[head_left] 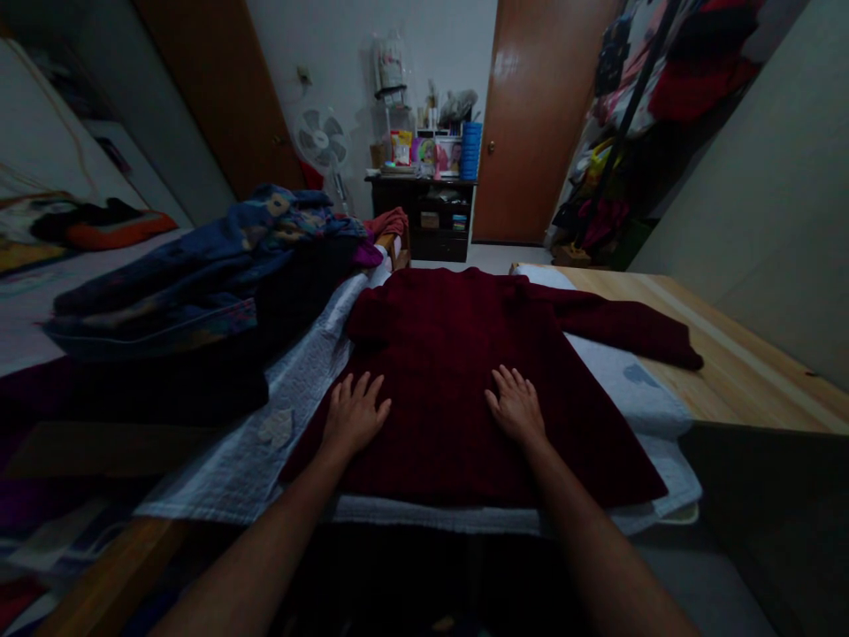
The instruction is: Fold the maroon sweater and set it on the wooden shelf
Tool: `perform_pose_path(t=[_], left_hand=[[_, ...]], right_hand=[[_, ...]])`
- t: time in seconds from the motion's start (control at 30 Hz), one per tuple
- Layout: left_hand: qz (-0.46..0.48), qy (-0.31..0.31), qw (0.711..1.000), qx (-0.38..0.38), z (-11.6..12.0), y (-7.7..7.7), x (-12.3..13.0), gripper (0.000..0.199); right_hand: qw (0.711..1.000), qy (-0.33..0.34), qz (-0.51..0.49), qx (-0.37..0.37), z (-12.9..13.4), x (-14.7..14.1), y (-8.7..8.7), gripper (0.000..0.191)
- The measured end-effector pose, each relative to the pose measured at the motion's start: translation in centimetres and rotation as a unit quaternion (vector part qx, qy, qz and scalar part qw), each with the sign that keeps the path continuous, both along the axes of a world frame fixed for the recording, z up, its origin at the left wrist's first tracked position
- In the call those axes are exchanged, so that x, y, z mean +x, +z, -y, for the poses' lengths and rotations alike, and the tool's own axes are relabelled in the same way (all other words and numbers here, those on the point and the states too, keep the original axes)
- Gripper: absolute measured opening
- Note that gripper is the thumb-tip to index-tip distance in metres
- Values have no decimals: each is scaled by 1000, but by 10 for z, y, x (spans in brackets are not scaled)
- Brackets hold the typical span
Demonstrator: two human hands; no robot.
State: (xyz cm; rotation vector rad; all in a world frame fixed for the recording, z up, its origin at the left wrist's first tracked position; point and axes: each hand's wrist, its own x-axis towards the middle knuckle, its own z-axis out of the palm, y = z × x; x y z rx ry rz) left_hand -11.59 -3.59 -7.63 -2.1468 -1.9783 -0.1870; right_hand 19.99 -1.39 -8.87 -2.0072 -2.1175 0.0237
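Observation:
A dark red garment (444, 380) lies spread out on a light quilted cloth (232, 469). Its right sleeve stretches out over a wooden surface (663, 310); the left sleeve seems folded in, though the dim light hides the detail. My left hand (355, 414) rests flat on the garment's left part, fingers spread. On the right of the garment's middle lies my right hand (517, 405), palm down with its fingers apart. Neither hand holds anything.
Blue patterned clothes (199, 265) and dark cloth are piled at the left. Behind stand a white fan (323, 139), a black cabinet (441, 217) with items on top, and a brown door (531, 124). Clothes (696, 84) hang at the upper right.

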Motion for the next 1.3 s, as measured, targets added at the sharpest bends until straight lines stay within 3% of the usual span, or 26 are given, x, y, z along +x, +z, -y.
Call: perform_pose_path(t=[1.03, 1.3], left_hand=[[6, -1, 1000, -7, 2, 1, -1, 56], [-7, 19, 999, -26, 0, -2, -6, 58]], right_hand=[[1000, 2, 9, -6, 5, -3, 5, 54], [996, 55, 40, -59, 20, 25, 5, 59]])
